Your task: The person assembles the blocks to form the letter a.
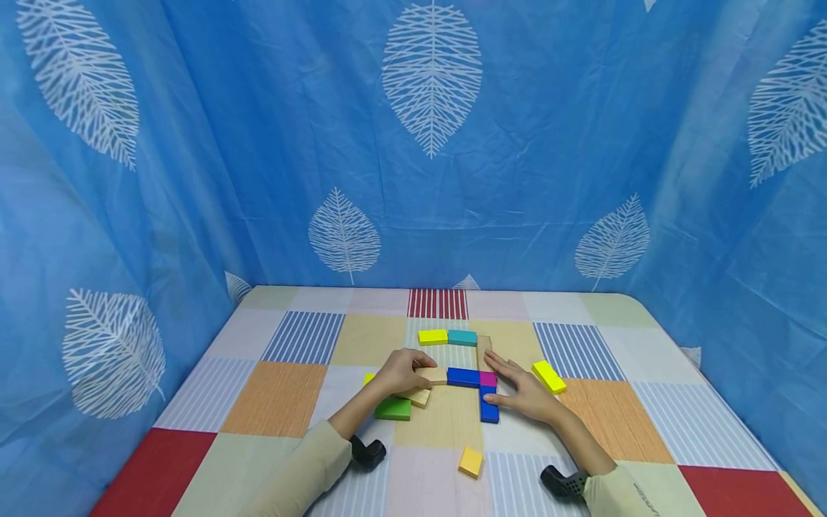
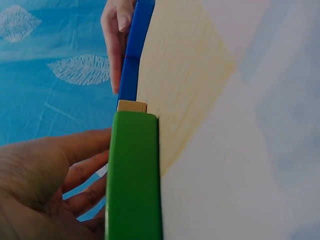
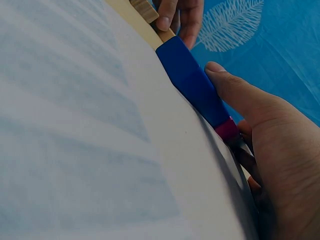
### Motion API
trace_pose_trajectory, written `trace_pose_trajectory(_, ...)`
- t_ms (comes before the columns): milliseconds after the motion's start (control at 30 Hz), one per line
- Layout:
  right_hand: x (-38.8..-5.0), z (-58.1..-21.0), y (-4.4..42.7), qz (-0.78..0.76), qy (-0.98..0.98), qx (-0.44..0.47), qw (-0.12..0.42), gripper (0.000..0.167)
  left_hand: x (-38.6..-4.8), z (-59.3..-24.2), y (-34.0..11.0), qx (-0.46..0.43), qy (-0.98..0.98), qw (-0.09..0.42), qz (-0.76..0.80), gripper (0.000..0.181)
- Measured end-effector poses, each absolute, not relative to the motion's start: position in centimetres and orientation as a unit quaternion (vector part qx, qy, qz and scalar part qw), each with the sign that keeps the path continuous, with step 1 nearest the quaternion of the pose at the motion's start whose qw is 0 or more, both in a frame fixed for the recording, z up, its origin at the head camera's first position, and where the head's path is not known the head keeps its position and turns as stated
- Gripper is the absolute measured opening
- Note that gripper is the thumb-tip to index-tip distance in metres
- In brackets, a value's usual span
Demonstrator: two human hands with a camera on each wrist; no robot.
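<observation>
My left hand (image 1: 398,372) pinches the left end of a plain wooden block (image 1: 436,375), whose right end meets a blue block (image 1: 462,377). A magenta block (image 1: 487,378) joins that blue one to a second blue block (image 1: 489,404) pointing toward me. Along the right side of these lies my right hand (image 1: 526,395), its fingers extended, fingertips at an upright-running wooden block (image 1: 484,348) and thumb on the nearer blue block. In the left wrist view a green block (image 2: 132,175) stands beside my left hand (image 2: 45,175). The right wrist view shows my right thumb against blue.
Yellow (image 1: 433,337) and teal (image 1: 461,337) blocks form the row's far side. Left of centre, the green block (image 1: 393,408) lies near another wooden block (image 1: 416,397) and a partly hidden yellow one. A yellow block (image 1: 548,377) lies right, an orange-yellow one (image 1: 470,462) in front.
</observation>
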State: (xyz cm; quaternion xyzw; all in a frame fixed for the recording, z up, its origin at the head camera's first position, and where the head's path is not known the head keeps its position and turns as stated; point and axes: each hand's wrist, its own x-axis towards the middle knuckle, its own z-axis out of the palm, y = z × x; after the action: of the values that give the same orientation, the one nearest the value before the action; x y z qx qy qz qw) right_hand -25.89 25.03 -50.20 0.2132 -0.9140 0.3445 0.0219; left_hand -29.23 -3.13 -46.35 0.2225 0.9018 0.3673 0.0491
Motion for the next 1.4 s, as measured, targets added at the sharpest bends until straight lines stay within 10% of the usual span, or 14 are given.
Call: trace_pose_trajectory(1400, -25.6, -49.8, 24.9, 0.345, -0.915, 0.209, 0.017, 0.080, -25.3, -47.2, -10.5, 0.351, 0.871, 0.047, 0.340, 0.026)
